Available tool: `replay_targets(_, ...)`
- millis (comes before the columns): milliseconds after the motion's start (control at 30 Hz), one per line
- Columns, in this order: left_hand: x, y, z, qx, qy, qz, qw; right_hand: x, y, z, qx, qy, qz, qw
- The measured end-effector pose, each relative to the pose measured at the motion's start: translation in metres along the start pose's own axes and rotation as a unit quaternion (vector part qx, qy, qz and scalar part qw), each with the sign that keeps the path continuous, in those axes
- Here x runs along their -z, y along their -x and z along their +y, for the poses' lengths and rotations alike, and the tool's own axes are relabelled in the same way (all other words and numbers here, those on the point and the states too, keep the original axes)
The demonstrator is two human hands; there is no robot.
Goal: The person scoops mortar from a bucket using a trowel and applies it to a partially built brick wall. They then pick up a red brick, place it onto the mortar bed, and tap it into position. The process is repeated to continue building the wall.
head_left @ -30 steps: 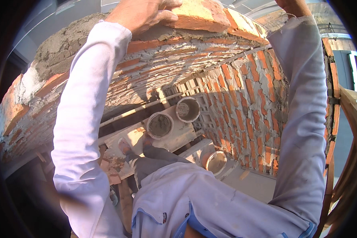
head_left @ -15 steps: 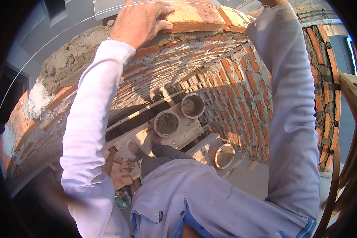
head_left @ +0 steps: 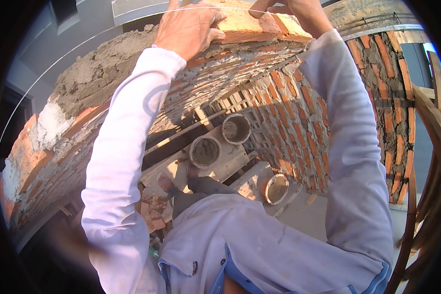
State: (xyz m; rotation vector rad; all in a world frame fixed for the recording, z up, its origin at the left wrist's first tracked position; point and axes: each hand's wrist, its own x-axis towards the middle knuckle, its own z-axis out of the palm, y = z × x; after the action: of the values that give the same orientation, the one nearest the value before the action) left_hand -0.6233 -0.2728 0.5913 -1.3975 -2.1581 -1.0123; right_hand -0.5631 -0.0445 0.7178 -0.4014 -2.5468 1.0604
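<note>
My left hand (head_left: 188, 30) grips the left end of an orange brick (head_left: 245, 28) on top of a brick wall (head_left: 215, 66). Its thumb presses the near face and its fingers lie over the top. My right hand (head_left: 301, 13) is bent down onto the brick's top toward its right end, partly cut off by the upper edge. Another brick (head_left: 291, 30) adjoins it on the right. A thin taut string (head_left: 132, 18) runs across the top, close to the fingers. Left of my left hand, wet grey mortar (head_left: 93, 68) lies along the wall top.
Below, a round bucket of mortar (head_left: 205, 151), a second bucket (head_left: 237, 129) and a third bucket (head_left: 276, 189) stand on planks (head_left: 181, 169) by my feet. A second brick wall (head_left: 299, 122) meets the first at a right-hand corner. Wooden poles (head_left: 433, 132) rise at far right.
My right hand has moved left from the far end onto the brick. My left hand still grips the brick, and the view has shifted slightly.
</note>
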Motion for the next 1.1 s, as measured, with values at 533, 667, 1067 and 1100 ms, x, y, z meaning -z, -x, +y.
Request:
replay_targets(533, 0.005, 0.010, -0.010, 0.002, -0.010, 0.078, 0.997, -0.009, -0.017, -0.047, 0.055, 0.012, -0.016, 0.998)
replay_targets(667, 0.009, 0.013, -0.012, -0.002, -0.054, 0.060, 0.997, -0.036, -0.017, -0.005, 0.032, -0.029, 0.010, 0.999)
replay_targets(1067, 0.002, 0.009, -0.012, -0.017, 0.007, 0.034, 0.999, 0.004, -0.022, -0.027, 0.018, 0.018, -0.007, 1.000)
replay_targets(1100, 0.002, 0.005, -0.010, -0.016, 0.015, 0.023, 0.999, 0.020, -0.023, -0.035, 0.057, 0.022, 0.005, 0.998)
